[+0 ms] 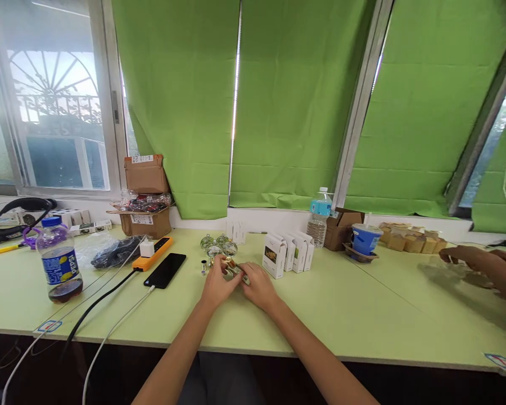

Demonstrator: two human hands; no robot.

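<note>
My left hand (217,286) and my right hand (257,285) meet over the pale green table (362,304), fingers pinched together on a small gold and clear ornament (231,267). Just beyond my fingers lie three clear round ornaments (219,244) and a small silver cap (203,266). Several small white boxes (289,253) stand upright to the right of my hands. What exactly each hand pinches is mostly hidden by my fingers.
A black phone (165,270) lies left beside an orange power strip (152,253) with cables. A dark-drink bottle (60,261) stands far left; a water bottle (319,217), blue cup (365,239) and cardboard boxes (145,197) sit at the back. Another person's hands (484,264) work at right.
</note>
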